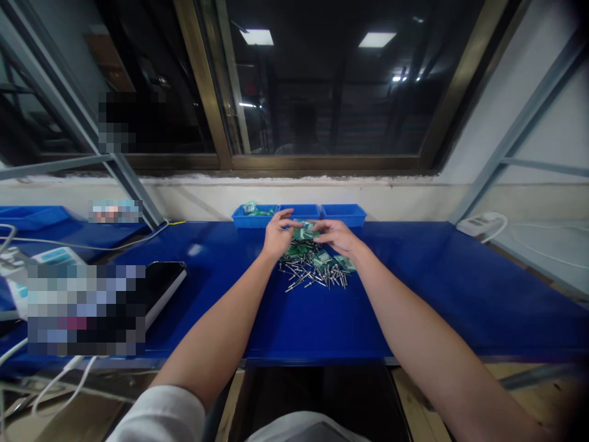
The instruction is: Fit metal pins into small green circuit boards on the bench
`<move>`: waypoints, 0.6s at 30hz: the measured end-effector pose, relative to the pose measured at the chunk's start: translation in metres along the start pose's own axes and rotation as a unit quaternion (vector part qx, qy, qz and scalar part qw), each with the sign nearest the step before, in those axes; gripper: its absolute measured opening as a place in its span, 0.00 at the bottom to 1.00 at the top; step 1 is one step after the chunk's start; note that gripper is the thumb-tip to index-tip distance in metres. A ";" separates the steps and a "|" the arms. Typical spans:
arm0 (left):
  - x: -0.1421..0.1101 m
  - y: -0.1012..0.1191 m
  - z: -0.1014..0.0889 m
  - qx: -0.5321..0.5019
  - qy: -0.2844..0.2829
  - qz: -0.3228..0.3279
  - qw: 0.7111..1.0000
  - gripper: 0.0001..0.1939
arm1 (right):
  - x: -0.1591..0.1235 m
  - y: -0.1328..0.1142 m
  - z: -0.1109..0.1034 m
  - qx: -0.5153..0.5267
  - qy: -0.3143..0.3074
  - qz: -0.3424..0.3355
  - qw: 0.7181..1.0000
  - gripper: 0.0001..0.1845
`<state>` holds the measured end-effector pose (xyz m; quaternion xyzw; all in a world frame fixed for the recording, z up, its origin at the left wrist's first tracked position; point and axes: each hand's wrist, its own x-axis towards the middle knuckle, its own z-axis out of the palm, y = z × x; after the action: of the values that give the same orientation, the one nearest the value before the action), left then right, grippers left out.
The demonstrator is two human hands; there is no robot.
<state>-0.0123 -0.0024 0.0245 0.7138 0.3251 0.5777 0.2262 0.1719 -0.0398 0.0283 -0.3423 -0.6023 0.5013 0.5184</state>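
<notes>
A small green-and-clear packet [304, 231] is between my two hands, above a heap on the blue table. At its left edge, my left hand [277, 237] has its thumb and a finger closed on it, with another finger raised. My right hand [335, 236] pinches the packet's right side. Below and around the hands lie several silver blind rivets [301, 274] with long pins, loosely heaped. More green packets [323, 259] are mixed in with the rivets, close to my right wrist. The fingertips are small in view, and part of the heap is hidden behind the hands.
Three blue bins stand in a row against the wall: a left bin [239, 219] with green packets inside, a middle bin [313, 209] and a right bin [344, 216]. A dark-topped device [168, 279] lies at left. A white power strip [478, 223] sits at the right back.
</notes>
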 end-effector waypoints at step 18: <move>0.005 -0.002 -0.001 -0.106 0.000 -0.158 0.982 0.14 | 0.003 -0.001 0.003 -0.134 0.106 0.102 0.980 0.14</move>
<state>-0.0137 0.0023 0.0264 0.6255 0.3706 0.5659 0.3887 0.1689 -0.0380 0.0297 -0.5197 -0.5673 0.4270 0.4751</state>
